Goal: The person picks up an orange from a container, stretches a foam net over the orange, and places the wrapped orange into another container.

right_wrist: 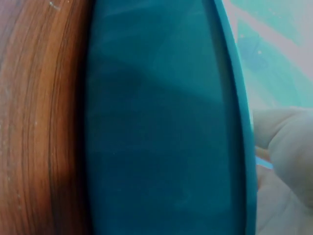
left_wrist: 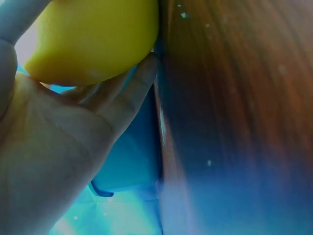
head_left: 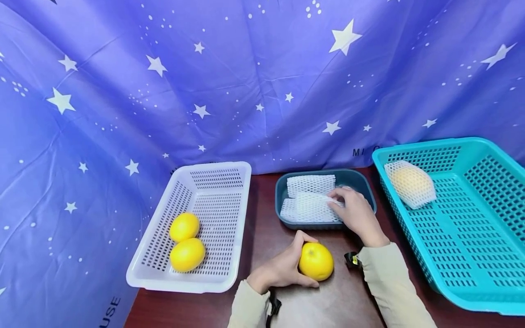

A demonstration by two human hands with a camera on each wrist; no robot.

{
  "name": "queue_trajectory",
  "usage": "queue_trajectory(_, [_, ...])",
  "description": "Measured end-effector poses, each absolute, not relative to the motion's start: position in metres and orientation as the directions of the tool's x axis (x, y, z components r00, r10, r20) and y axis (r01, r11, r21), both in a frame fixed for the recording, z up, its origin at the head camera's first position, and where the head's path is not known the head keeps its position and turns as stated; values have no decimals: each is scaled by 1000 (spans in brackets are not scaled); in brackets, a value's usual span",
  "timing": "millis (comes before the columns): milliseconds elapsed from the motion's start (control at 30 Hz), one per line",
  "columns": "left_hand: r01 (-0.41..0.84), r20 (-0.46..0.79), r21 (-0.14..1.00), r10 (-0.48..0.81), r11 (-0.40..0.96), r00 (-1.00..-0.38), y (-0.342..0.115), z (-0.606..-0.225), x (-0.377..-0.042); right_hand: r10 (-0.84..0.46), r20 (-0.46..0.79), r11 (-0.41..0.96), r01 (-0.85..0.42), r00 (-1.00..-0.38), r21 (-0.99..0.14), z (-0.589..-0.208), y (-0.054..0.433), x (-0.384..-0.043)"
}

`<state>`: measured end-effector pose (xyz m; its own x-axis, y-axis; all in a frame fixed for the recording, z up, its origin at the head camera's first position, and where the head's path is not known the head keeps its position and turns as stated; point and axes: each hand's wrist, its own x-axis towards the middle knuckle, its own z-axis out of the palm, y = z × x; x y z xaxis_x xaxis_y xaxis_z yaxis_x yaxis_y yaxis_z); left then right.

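My left hand [head_left: 283,266] grips a round yellow citrus fruit [head_left: 316,262] on the table, thumb on the near side and fingers round the far side. In the left wrist view the palm lies beside the fruit [left_wrist: 98,39], with a finger under it by the tabletop. Over the dark teal tray [head_left: 328,225], my right hand [head_left: 357,212] pinches the right end of a white foam net sleeve [head_left: 313,207]. Another foam net [head_left: 311,184] lies behind it in the tray. The tray's side hides most of the right hand [right_wrist: 288,156] in the right wrist view.
A white perforated basket [head_left: 244,218] stands left with two yellow citrus fruits [head_left: 187,255] in it. At right a larger teal basket [head_left: 455,273] holds one fruit in a foam net [head_left: 410,184]. A blue star-printed curtain [head_left: 262,82] hangs behind the table.
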<state>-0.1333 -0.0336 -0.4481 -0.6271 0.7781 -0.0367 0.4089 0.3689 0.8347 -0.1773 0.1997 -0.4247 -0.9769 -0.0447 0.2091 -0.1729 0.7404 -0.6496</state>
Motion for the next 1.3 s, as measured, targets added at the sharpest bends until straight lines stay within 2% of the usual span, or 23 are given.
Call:
queue_trajectory(167, [407, -33, 840, 782, 358, -622, -33, -450, -134, 18, 274, 711, -181, -962, -680, -426, 199, -170])
queue_trajectory(333, [410, -26, 843, 787, 348, -616, -35, -452, -134, 60, 386, 685, -243, -921, -687, -425, 198, -163])
queue_trajectory(467, [429, -21, 827, 783, 363, -622, -36, -451, -134, 67, 423, 671, -273, -904, -689, -423, 199, -159])
queue_trajectory(733, [502, 1, 767, 781, 401, -625, -37, -444, -132, 85, 452, 668, -286, -888, -687, -415, 201, -150])
queue_trajectory(1100, [491, -36, 758, 779, 430, -626, -40, -436, -129, 94, 439, 634, -287, -893, -718, -401, 199, -140])
queue_trajectory(1300, [453, -59, 765, 750, 457, -659, -40, -432, -126, 86, 427, 590, -299, -900, -750, -393, 198, -132])
